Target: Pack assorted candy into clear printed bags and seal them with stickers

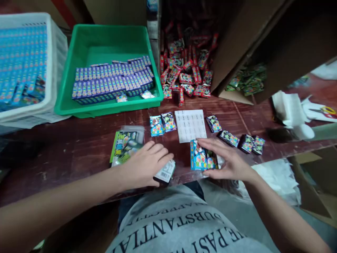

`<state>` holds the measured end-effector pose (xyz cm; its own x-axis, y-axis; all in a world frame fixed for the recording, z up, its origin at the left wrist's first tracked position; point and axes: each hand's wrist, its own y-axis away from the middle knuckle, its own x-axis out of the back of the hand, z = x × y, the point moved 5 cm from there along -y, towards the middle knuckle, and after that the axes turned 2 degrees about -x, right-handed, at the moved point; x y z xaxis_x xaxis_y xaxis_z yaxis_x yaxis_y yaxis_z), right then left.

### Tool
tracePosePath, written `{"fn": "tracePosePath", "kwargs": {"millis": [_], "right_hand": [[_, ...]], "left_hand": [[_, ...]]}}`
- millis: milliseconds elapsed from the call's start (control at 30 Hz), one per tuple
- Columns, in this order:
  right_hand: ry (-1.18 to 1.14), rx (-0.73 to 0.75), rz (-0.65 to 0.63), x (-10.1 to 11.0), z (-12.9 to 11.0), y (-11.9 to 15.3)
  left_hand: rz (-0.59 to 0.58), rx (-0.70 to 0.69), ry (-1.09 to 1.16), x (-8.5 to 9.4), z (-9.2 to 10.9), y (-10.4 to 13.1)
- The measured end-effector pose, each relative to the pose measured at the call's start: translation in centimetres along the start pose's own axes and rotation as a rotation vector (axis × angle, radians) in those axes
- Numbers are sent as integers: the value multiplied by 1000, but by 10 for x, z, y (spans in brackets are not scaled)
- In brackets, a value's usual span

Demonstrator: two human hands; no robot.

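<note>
Pinching small blue printed rectangular box (196, 160) and dark printed box (212, 162) side by side: right grip (234, 162). White printed sheet (191, 126) just beyond it. Left grip (146, 161) over white-labelled black pack (165, 173); cannot tell whether clasping.

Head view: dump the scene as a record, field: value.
Left hand: over a barcoded pack; grip unclear
Right hand: fingers around a blue packet and a dark packet, side by side
White label sheet: on table, beyond right hand
Green bin: rows of purple packets, beyond left hand
White basket: blue packs, left of green bin
Red packets: loose heap, right of green bin
</note>
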<state>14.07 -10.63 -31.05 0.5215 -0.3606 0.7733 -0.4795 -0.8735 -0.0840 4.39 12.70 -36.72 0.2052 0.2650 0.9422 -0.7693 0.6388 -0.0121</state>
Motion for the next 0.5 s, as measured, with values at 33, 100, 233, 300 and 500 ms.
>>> {"fn": "tracePosePath", "kwargs": {"millis": [33,100,233,300,500], "right_hand": [[40,-25,50,-5,-1,12],[147,-73,160,-18,-2,28],[238,-98,121,-52,4,37],[200,-79,17,-63,8,36],[113,18,-148,-68,18,28]], "left_hand": [[55,80,-14,2,3,-4],[130,215,-2,1,8,-11],[145,380,51,-16,16,-22],[103,419,112,-25,16,-25],[57,472,555,-37,3,-20]]}}
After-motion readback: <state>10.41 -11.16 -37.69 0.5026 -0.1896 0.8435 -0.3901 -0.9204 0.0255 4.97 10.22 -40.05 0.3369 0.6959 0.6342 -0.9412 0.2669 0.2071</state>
